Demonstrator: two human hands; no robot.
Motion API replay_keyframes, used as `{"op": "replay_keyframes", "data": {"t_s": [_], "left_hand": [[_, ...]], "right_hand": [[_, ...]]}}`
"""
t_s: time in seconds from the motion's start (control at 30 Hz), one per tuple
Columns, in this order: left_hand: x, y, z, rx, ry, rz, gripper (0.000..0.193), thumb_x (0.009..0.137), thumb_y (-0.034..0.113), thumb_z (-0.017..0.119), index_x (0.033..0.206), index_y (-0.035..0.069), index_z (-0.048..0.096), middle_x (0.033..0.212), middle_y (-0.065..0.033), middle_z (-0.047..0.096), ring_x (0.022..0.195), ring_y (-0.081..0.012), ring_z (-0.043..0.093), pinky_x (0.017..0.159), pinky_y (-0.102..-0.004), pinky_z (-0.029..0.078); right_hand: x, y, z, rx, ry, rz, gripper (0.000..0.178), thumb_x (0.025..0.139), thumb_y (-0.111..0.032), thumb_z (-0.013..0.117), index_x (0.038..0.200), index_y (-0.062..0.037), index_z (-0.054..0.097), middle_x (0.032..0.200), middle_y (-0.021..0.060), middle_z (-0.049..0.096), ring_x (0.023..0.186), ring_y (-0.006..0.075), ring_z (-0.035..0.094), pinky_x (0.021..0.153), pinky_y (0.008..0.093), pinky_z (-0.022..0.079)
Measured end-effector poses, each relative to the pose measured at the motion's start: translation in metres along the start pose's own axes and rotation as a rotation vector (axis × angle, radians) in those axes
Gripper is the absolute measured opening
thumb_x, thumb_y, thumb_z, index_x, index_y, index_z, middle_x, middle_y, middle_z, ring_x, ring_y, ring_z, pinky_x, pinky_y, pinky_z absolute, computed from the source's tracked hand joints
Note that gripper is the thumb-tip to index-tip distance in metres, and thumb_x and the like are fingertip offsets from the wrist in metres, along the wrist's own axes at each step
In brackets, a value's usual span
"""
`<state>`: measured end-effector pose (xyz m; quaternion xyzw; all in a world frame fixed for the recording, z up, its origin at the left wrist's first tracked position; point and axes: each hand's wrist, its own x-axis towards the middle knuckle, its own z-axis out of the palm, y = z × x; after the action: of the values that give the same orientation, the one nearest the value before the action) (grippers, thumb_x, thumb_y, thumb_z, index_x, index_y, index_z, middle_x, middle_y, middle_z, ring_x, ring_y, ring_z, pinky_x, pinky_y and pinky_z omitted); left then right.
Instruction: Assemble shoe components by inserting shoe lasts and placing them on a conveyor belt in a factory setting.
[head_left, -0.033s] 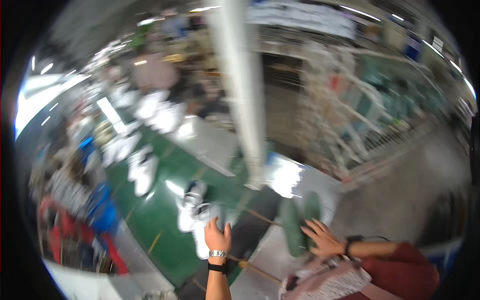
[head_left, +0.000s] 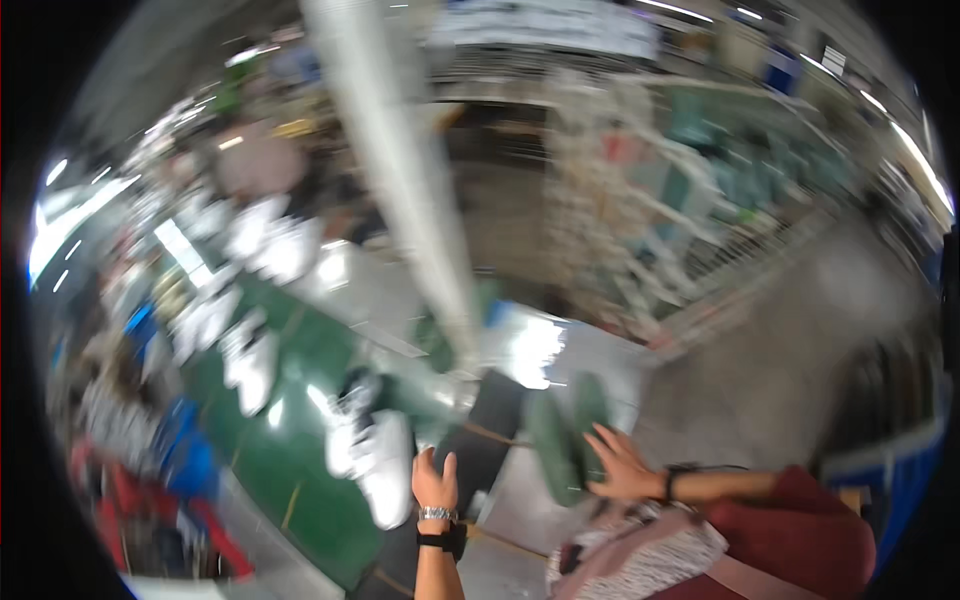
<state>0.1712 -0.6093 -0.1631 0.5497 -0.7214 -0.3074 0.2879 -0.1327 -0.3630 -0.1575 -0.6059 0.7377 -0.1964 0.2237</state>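
My left hand [head_left: 435,482] is just right of a pair of white shoes [head_left: 385,470] on the green belt [head_left: 300,500]. Its thumb stands apart from the fingers and nothing shows in the grasp. My right hand [head_left: 622,466], fingers spread, reaches to two long green shoe-shaped pieces [head_left: 550,447] lying side by side on a grey metal surface [head_left: 512,500]. Its fingertips are at the right-hand piece; blur hides whether they press on it. Another pair of white shoes [head_left: 252,365] sits farther up the belt.
A pale upright post [head_left: 405,170] rises beyond the metal surface. At the far right stands a white-framed rack [head_left: 690,200] with greenish things in it. Blue and red items [head_left: 185,450] crowd the left side. More white shoes [head_left: 275,240] are farther back. Much is blurred.
The whole view has swung, so the surroundings sit farther left. My left hand is now clear of the nearer white shoe, which it overlapped before. My right hand stays by the green pieces.
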Motion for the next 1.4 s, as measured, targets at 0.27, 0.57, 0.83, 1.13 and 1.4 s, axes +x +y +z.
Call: {"op": "replay_keyframes", "data": {"t_s": [0.27,0.57,0.83,1.13,1.4], "left_hand": [[-0.122,0.014,0.215,-0.843,-0.389,-0.559,0.050,0.099,0.035,0.070,0.125,-0.007,0.057,0.119,-0.0168,0.067,0.104,-0.0236,0.065,0.086,-0.0379,0.053],[-0.213,0.151,0.249,-1.124,-0.394,-0.737,0.074,0.090,0.011,0.072,0.155,0.008,0.037,0.140,-0.0176,0.056,0.121,-0.0333,0.060,0.103,-0.0468,0.052],[-0.226,0.363,0.378,-0.866,-0.620,-0.564,0.076,0.086,0.007,0.074,0.154,0.007,0.039,0.138,-0.0162,0.057,0.117,-0.0316,0.061,0.101,-0.0437,0.052],[-0.217,0.541,0.584,-0.482,-1.120,0.184,0.089,0.079,0.009,0.085,0.155,-0.001,0.039,0.131,-0.0166,0.067,0.113,-0.0239,0.066,0.099,-0.0362,0.053],[-0.201,0.655,0.736,-0.367,-1.244,0.288,0.096,0.077,0.019,0.088,0.157,0.002,0.038,0.127,-0.0169,0.071,0.108,-0.0224,0.071,0.092,-0.0343,0.056]], "right_hand": [[-0.010,0.034,0.048,0.386,-0.092,0.637,0.115,0.073,-0.033,0.082,0.160,0.0045,0.015,0.149,0.0319,0.042,0.135,0.0462,0.049,0.112,0.0444,0.045],[-0.078,0.168,-0.092,0.839,-0.325,0.360,0.090,0.076,-0.026,0.069,0.158,-0.0070,0.037,0.107,0.0179,0.073,0.100,0.0318,0.071,0.082,0.0400,0.055],[-0.221,0.311,-0.214,1.108,0.032,0.517,0.066,0.082,-0.023,0.068,0.144,-0.0052,0.053,0.099,0.0126,0.073,0.091,0.0228,0.069,0.082,0.0379,0.053],[-0.318,0.474,-0.281,1.147,0.702,0.731,0.062,0.080,-0.020,0.072,0.135,0.0056,0.057,0.105,0.0160,0.072,0.098,0.0232,0.067,0.085,0.0372,0.054],[-0.338,0.612,-0.434,1.069,0.861,0.949,0.050,0.078,-0.019,0.067,0.120,0.0074,0.064,0.094,0.0065,0.066,0.084,0.0169,0.059,0.076,0.0324,0.050]]}}
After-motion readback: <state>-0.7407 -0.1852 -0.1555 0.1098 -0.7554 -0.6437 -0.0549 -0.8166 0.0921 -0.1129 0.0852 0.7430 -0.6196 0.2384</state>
